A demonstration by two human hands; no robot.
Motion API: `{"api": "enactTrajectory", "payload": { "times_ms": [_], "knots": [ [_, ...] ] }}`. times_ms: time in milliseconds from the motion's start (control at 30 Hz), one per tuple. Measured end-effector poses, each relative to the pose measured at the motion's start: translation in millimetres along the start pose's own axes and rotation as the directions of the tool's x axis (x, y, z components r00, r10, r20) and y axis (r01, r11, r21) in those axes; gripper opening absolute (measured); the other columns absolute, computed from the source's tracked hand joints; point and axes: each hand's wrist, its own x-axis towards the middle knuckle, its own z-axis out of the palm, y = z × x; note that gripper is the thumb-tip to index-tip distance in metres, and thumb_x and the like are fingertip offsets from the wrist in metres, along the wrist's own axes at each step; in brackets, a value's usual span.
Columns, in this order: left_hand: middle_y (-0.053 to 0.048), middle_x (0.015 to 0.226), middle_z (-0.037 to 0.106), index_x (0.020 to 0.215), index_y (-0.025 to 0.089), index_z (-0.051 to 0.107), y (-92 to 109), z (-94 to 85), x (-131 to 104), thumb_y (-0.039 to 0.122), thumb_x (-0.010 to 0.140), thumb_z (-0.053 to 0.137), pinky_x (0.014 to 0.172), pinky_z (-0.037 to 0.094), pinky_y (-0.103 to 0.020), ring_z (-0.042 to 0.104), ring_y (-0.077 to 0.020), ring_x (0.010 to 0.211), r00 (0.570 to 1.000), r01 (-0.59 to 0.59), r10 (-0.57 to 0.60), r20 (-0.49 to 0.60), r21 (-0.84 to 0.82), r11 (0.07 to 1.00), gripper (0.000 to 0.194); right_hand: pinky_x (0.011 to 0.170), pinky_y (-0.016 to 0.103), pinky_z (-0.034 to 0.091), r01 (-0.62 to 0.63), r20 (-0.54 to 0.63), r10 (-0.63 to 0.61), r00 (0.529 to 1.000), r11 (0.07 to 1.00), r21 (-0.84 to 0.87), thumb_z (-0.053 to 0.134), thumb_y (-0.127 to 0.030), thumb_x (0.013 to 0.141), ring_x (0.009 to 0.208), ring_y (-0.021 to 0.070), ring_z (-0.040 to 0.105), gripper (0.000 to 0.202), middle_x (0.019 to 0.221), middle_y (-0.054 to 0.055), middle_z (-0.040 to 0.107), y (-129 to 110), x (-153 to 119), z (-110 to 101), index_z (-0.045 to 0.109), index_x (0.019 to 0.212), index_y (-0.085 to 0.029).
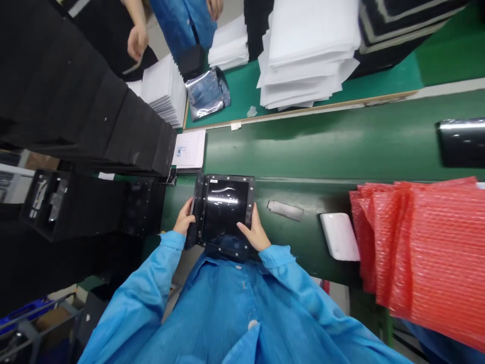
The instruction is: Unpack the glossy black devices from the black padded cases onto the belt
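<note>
Between my hands is a black framed panel (226,207) with a glossy dark screen and small pale dots along its border. A narrower dark flap or second piece (195,212) stands along its left side; I cannot tell whether the two are joined. My left hand (184,218) grips that left piece, thumb in front and fingers behind. My right hand (255,230) holds the panel's right edge, with the thumb over the front and the fingers partly hidden. The panel's lower edge is close to my blue jacket, at the front of the green bench (295,156).
Black foam blocks (113,116) are stacked high on the left. Red bubble-wrap bags (443,253) and a white rounded object (340,236) lie right. Behind are white sheets (310,55), a silver bag (207,93) and a printed paper (188,149). Other people's hands (137,43) show at the back.
</note>
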Motion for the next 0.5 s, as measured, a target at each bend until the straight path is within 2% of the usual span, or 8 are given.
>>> {"api": "enactTrajectory", "payload": {
  "times_ms": [100, 200, 233, 300, 333, 400, 467, 500],
  "knots": [
    [-0.006, 0.106, 0.069, 0.114, 0.015, 0.062, -4, 3.7, 1, 0.014, 0.045, 0.052, 0.095, 0.048, -0.037, 0.059, -0.0282, 0.109, 1.0, -0.004, 0.005, -0.026, 0.05, 0.999, 0.069, 0.092, 0.049, 0.05, 0.088, 0.072, -0.068, 0.995, 0.945, -0.314, 0.047, -0.045, 0.09, 0.119, 0.0371, 0.053, 0.072, 0.156, 0.018, 0.016, -19, -15, -23, 0.023, 0.15, -0.013],
    [-0.005, 0.102, 0.07, 0.108, 0.014, 0.064, -6, 5.9, 3, 0.016, 0.05, 0.053, 0.097, 0.046, -0.037, 0.061, -0.0264, 0.104, 0.997, -0.058, 0.064, -0.045, 0.122, 0.991, 0.059, 0.069, 0.043, 0.056, 0.087, 0.209, 0.0, 0.978, 0.909, -0.407, 0.046, -0.037, 0.089, 0.081, 0.0276, 0.068, 0.054, 0.155, 0.017, 0.02, -42, -40, -30, 0.044, 0.14, -0.018],
    [-0.006, 0.103, 0.069, 0.108, 0.013, 0.063, -6, 6.6, 4, 0.017, 0.052, 0.053, 0.098, 0.045, -0.037, 0.061, -0.0259, 0.103, 0.995, -0.078, 0.086, -0.045, 0.148, 0.986, 0.058, 0.066, 0.041, 0.057, 0.057, 0.233, 0.026, 0.972, 0.937, -0.346, 0.05, -0.039, 0.087, 0.074, 0.0245, 0.068, 0.055, 0.155, 0.018, 0.019, -47, -45, -28, 0.046, 0.138, -0.018],
    [-0.007, 0.106, 0.069, 0.111, 0.011, 0.062, -7, 8.9, 6, 0.015, 0.055, 0.052, 0.1, 0.044, -0.038, 0.061, -0.0255, 0.105, 0.993, -0.104, 0.111, -0.027, 0.189, 0.976, 0.057, 0.065, 0.039, 0.057, -0.059, 0.203, 0.077, 0.976, 0.994, -0.089, 0.052, -0.047, 0.085, 0.069, 0.0206, 0.067, 0.061, 0.152, 0.021, 0.027, -50, -46, -23, 0.044, 0.138, -0.018],
    [-0.008, 0.108, 0.068, 0.114, 0.01, 0.061, -6, 10.6, 7, 0.014, 0.056, 0.052, 0.101, 0.044, -0.038, 0.06, -0.0251, 0.106, 0.993, -0.109, 0.114, -0.015, 0.206, 0.972, 0.058, 0.065, 0.038, 0.057, -0.125, 0.173, 0.109, 0.979, 0.989, 0.081, 0.047, -0.051, 0.087, 0.069, 0.0196, 0.066, 0.062, 0.147, 0.02, 0.036, -49, -41, -20, 0.043, 0.139, -0.018],
    [-0.008, 0.113, 0.067, 0.118, 0.01, 0.058, -6, 15.4, 7, 0.011, 0.059, 0.05, 0.102, 0.044, -0.037, 0.06, -0.0242, 0.108, 0.995, -0.096, 0.099, -0.003, 0.242, 0.966, 0.06, 0.063, 0.037, 0.057, -0.228, 0.168, 0.177, 0.97, 0.904, 0.362, 0.028, -0.055, 0.092, 0.07, 0.0203, 0.066, 0.059, 0.129, 0.016, 0.057, -47, -25, -19, 0.046, 0.135, -0.019],
    [-0.008, 0.119, 0.065, 0.123, 0.011, 0.056, -4, 20.7, 1, 0.008, 0.061, 0.049, 0.103, 0.043, -0.037, 0.059, -0.023, 0.111, 0.998, -0.061, 0.067, -0.016, 0.267, 0.962, 0.063, 0.062, 0.039, 0.056, -0.298, 0.193, 0.237, 0.952, 0.86, 0.414, 0.023, -0.057, 0.092, 0.074, 0.0239, 0.067, 0.059, 0.106, 0.012, 0.069, -50, -10, -23, 0.057, 0.121, -0.019],
    [-0.008, 0.122, 0.064, 0.126, 0.011, 0.054, -4, 22.3, -2, 0.007, 0.062, 0.049, 0.104, 0.043, -0.036, 0.058, -0.0225, 0.113, 0.998, -0.046, 0.053, -0.02, 0.267, 0.963, 0.064, 0.062, 0.04, 0.056, -0.315, 0.197, 0.257, 0.946, 0.873, 0.372, 0.031, -0.06, 0.089, 0.076, 0.0267, 0.067, 0.057, 0.098, 0.012, 0.071, -54, -5, -26, 0.062, 0.112, -0.02]
  ]
}}
